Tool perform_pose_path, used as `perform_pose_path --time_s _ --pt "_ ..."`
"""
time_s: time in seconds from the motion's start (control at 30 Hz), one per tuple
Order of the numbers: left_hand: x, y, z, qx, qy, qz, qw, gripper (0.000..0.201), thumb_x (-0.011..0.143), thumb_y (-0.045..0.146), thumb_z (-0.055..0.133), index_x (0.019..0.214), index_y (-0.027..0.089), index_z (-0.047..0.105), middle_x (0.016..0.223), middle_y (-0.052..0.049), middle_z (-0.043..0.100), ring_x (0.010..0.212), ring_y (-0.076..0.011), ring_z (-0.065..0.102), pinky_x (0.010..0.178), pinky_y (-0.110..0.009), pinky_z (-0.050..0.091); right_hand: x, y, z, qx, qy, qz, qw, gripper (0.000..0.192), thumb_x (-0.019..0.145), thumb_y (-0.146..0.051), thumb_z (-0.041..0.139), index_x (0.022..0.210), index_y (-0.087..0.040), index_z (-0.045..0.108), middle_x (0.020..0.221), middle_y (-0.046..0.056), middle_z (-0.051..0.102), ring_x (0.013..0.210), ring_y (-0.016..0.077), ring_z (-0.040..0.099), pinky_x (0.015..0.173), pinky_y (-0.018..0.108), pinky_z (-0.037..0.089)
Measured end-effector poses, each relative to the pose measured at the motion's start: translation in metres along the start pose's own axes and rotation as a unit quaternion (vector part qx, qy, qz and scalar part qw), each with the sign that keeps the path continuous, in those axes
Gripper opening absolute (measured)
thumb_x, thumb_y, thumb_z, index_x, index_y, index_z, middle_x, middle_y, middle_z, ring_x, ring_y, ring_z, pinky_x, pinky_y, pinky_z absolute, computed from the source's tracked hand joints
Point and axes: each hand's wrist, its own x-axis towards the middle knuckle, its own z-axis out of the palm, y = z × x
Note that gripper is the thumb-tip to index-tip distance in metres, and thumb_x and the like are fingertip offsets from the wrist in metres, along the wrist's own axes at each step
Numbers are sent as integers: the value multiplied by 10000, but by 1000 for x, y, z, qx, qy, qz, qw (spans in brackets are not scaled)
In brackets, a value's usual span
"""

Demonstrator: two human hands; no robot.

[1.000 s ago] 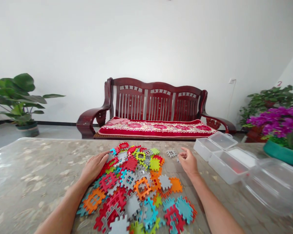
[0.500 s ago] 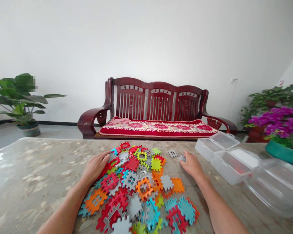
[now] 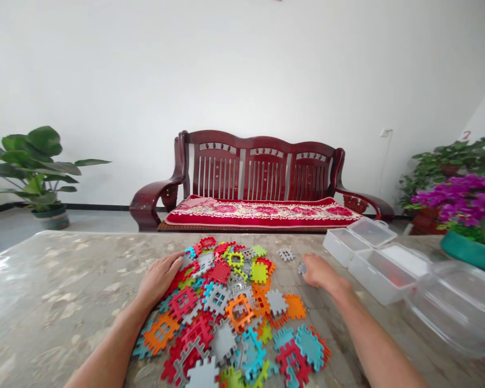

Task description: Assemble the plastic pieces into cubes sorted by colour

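Nearby, clear boxes (image 3: pixel 382 268) flank the right hand (image 3: pixel 319 271) beside the tile pile (image 3: pixel 232 307).

My left hand (image 3: pixel 158 277) lies flat, palm down, fingers extended and together. My right hand (image 3: pixel 320 271) is palm down with fingers curled inward. Both forearms extend forward, well apart.

On the desk (image 3: pixel 56 291) sit 1 heap of interlocking tiles (image 3: pixel 230 312), 1 lone grey tile (image 3: pixel 285 254), 3 clear boxes (image 3: pixel 382 269) and 1 flower pot (image 3: pixel 469 256), with 2 hands (image 3: pixel 159 277) among them.
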Motion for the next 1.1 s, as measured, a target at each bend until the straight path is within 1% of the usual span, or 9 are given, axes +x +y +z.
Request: perform_pose_path --time_s 0.23,0.33,0.47,0.53,0.67,0.83,0.97,1.03,1.1 --pt "-1 -1 1 7 -11 -2 1000 594 923 445 251 1291 189 640 1295 -78 667 1190 -265 607 1052 -379 410 5 -3 -14 6 -39 -39 998 425 482 -50 638 878 -164 742 971 149 743 923 310 680 820 345 489" --pt "-1 -1 1 10 -5 -3 1000 593 921 447 259 1272 181 655 1280 -75 677 1181 -260 613 1043 -358 421 8 -4 -22 12 -47 -58 997 540 489 -55 635 1014 -143 726 1063 152 727 994 314 661 883 348 480" --pt "1 -3 3 18 7 -6 1000 573 916 452 277 1242 205 678 1251 -48 696 1153 -247 634 1014 -322 445 20 -9 -28 25 -26 -81 996 621 581 -91 624 1199 -144 651 1210 148 668 1130 290 596 991 339 427" --pt "1 -5 4 16 11 -8 1000 562 915 453 285 1234 218 684 1244 -40 700 1147 -240 638 1004 -311 451 29 -13 -28 36 -14 -102 994 608 611 -102 618 1217 -154 638 1218 138 656 1144 277 579 1003 335 416" --pt "2 -6 4 10 11 -10 1000 565 913 466 289 1233 218 684 1245 -44 699 1157 -240 633 1003 -314 453 43 -20 -23 61 -5 -173 983 561 616 -93 607 1167 -174 665 1141 115 663 1075 257 590 973 330 431" --pt "2 -6 3 9 -2 -9 1000 570 915 463 284 1255 216 668 1256 -55 692 1152 -258 632 1010 -350 449 53 -19 -15 73 -16 -212 974 615 587 -54 576 1180 -189 666 1143 95 659 1084 235 588 989 318 427" --pt "2 -6 3 7 -3 -12 1000 559 911 457 298 1255 216 666 1255 -59 692 1152 -260 630 1009 -355 449 57 -13 -13 89 -25 -208 974 702 570 -86 587 1262 -197 624 1291 107 622 1196 268 542 1058 388 383" --pt "2 -6 3 8 -1 -13 1000 557 909 455 301 1253 215 668 1256 -61 691 1154 -257 629 1010 -350 447 58 -11 -13 102 -43 -192 975 752 563 -98 589 1309 -191 594 1355 113 593 1248 287 514 1079 409 365" --pt "2 -6 3 9 2 -15 1000 555 905 456 306 1241 214 676 1250 -61 694 1146 -260 634 1005 -351 451 58 -12 -12 115 -65 -179 975 783 561 -100 580 1340 -185 572 1367 114 592 1250 291 522 1074 408 375"
